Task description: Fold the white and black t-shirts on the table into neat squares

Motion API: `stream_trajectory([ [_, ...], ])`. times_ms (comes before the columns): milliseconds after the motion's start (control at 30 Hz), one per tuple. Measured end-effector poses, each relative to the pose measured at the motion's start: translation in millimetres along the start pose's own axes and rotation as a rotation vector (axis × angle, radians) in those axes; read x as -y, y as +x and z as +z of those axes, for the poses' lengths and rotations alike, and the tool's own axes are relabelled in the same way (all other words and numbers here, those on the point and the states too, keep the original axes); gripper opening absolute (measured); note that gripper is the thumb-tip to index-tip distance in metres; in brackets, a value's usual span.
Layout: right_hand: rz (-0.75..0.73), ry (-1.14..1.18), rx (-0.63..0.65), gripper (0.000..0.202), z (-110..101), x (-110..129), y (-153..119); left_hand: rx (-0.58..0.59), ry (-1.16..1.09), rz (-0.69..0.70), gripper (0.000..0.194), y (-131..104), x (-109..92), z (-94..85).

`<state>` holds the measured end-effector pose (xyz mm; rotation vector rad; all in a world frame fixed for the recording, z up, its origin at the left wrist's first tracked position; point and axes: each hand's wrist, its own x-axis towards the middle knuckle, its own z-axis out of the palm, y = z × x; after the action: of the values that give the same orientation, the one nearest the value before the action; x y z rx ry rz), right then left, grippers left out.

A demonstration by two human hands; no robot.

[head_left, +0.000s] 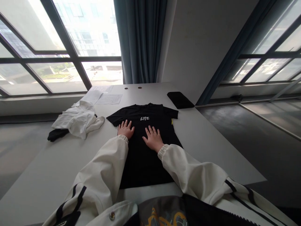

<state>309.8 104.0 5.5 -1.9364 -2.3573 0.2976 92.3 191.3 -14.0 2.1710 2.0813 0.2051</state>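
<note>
A black T-shirt lies spread on the white table, its collar toward the far side and its hem toward me. White lettering reading "LIFE" crosses the chest. My left hand rests flat on the shirt's left side below the sleeve, fingers spread. On the chest, right of the middle, my right hand lies palm down with its fingers apart. A small yellow patch shows at the shirt's right edge, near the sleeve.
On the white table, a crumpled white garment lies at the left, with a black cloth under it. Paper sheets lie at the back left. A folded black item sits at the back right, near the table edge.
</note>
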Motion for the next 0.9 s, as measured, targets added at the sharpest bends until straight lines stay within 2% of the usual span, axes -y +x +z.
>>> stream_trajectory([
  [100,0.071,-0.03,0.0,0.081,0.6,-14.4,-18.2,0.019,-0.009,0.003,0.073,0.0,-0.4,-1.9],
  [233,0.087,-0.063,-0.008,0.082,4.4,-35.4,-36.8,0.017,-0.012,0.0,0.072,0.2,0.2,-3.2],
  [533,0.01,-0.102,-0.047,0.077,8.5,-82.6,-73.4,0.009,-0.001,-0.002,0.069,-0.1,1.2,-2.2],
  [733,-0.064,-0.082,-0.051,0.075,8.3,-102.9,-88.0,0.029,0.004,0.003,0.069,-0.2,0.9,-3.6],
  [900,-0.103,-0.059,-0.05,0.074,7.8,-112.6,-92.7,0.0,0.007,0.02,0.068,-2.4,2.8,-7.1],
])
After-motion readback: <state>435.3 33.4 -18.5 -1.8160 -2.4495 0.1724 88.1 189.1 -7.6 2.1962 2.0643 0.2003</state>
